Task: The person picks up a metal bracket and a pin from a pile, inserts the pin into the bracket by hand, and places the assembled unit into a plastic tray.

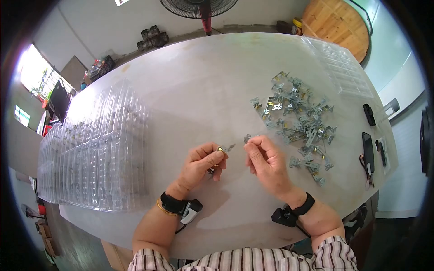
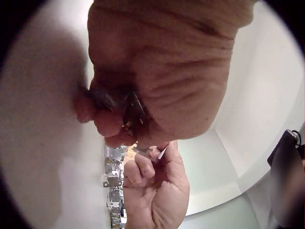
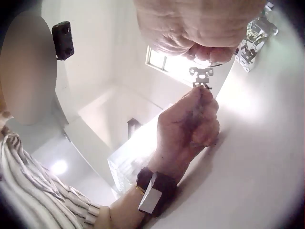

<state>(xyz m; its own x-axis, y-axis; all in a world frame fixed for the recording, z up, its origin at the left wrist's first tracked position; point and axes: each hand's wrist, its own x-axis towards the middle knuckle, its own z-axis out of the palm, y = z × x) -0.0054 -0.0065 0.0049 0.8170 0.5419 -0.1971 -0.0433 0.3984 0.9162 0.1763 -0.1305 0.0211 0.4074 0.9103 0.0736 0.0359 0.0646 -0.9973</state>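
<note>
My left hand (image 1: 199, 167) pinches a small stamped metal bracket (image 1: 229, 148) between thumb and forefinger, its end sticking out to the right. In the right wrist view that bracket (image 3: 201, 74) shows a flat, notched end. More metal pieces (image 2: 136, 107) lie within the curled left fingers, partly hidden. Just to the right, my right hand (image 1: 269, 165) holds another small grey metal piece (image 1: 247, 138) at its fingertips, mostly covered by them. Both hands are above the table, a short gap between them. A loose pile of similar metal brackets (image 1: 296, 131) lies beyond the right hand.
A tall stack of clear plastic trays (image 1: 95, 167) stands on the left of the white table (image 1: 194, 99). One clear tray (image 1: 346, 72) lies at the far right. Along the right edge are a black phone (image 1: 368, 151), scissors (image 1: 368, 174) and a black object (image 1: 369, 114).
</note>
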